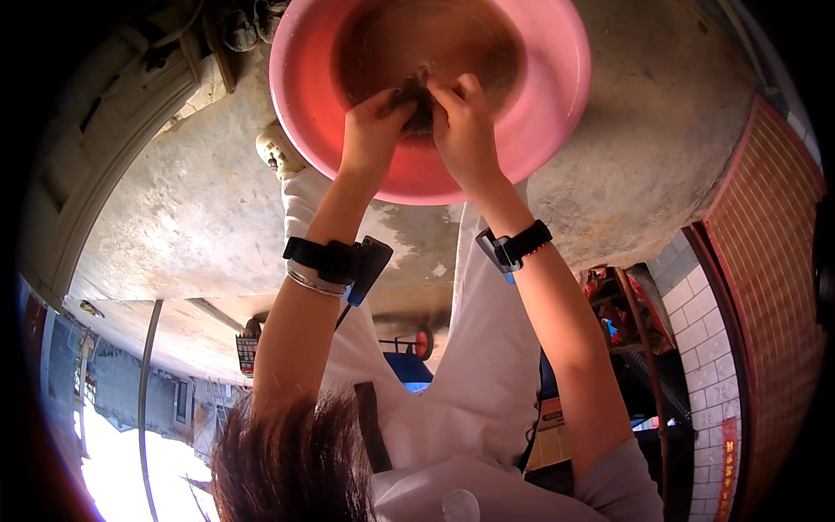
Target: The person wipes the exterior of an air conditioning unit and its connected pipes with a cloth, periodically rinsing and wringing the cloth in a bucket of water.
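Note:
A wide pink basin (564, 87) stands in front of me with murky brown water (409, 39) in it. Over the near part of the water, my left hand (376, 126) and my right hand (461, 122) come close together. Between their fingers is a small dark, wet-looking clump (421, 103); its kind is too dark to make out. Both hands pinch it, thumbs and forefingers bent in toward it. The clump's lower side touches or hangs just over the water; I cannot tell which.
Bare concrete floor (200, 217) surrounds the basin. Near its left rim is my light-coloured clog (277, 150). Black straps with small devices sit on both wrists. At far right are a red-brown slatted panel (765, 235) and a white tiled wall (706, 339).

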Demonstrator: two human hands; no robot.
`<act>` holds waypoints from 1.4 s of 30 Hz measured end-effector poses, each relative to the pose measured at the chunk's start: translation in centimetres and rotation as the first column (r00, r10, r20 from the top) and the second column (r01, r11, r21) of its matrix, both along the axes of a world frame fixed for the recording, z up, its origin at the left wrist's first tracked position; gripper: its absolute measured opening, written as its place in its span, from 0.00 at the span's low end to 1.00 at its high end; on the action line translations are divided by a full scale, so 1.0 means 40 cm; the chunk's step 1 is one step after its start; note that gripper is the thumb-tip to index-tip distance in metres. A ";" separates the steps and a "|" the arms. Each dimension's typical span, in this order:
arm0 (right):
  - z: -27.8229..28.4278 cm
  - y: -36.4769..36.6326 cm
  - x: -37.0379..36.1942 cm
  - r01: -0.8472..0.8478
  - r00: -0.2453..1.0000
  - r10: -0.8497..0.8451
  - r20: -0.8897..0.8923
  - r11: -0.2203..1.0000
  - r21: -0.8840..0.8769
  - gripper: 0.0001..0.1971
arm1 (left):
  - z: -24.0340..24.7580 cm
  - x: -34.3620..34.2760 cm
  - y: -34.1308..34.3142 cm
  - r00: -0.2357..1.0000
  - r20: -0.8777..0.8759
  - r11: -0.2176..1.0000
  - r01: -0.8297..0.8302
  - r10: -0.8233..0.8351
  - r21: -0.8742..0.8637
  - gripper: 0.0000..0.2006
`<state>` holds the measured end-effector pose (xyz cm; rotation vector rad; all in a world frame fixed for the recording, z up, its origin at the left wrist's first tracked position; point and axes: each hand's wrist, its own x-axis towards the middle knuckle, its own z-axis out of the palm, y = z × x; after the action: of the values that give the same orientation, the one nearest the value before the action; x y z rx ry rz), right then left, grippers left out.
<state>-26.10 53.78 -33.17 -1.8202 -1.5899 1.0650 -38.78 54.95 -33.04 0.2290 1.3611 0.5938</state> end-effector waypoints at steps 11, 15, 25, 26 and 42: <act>-0.034 -0.002 0.010 0.113 0.994 -0.113 -0.009 0.993 -0.028 0.14 | -0.009 0.021 0.002 0.996 -0.073 0.997 -0.048 0.053 0.061 0.11; -0.112 0.034 0.074 0.237 0.970 -0.234 0.063 0.970 -0.053 0.11 | -0.088 -0.013 0.006 0.959 -0.270 0.983 0.127 -0.087 0.133 0.11; -0.135 0.001 0.033 0.181 0.938 -0.187 0.291 0.982 0.048 0.08 | -0.166 0.033 -0.042 0.749 -0.607 0.930 0.364 -0.266 0.042 0.15; -0.151 0.000 0.043 0.227 0.948 -0.221 0.229 0.974 0.001 0.08 | -0.170 0.027 -0.041 0.765 -0.594 0.937 0.345 -0.249 0.051 0.15; 0.068 -0.039 -0.005 0.322 0.845 -0.443 -0.300 0.868 -0.377 0.11 | 0.021 0.006 -0.039 0.943 -0.333 0.969 0.079 0.004 0.235 0.13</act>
<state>-26.30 52.23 -30.46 -1.8777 -0.8103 1.4202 -38.55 53.39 -32.22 0.5774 1.6023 0.7146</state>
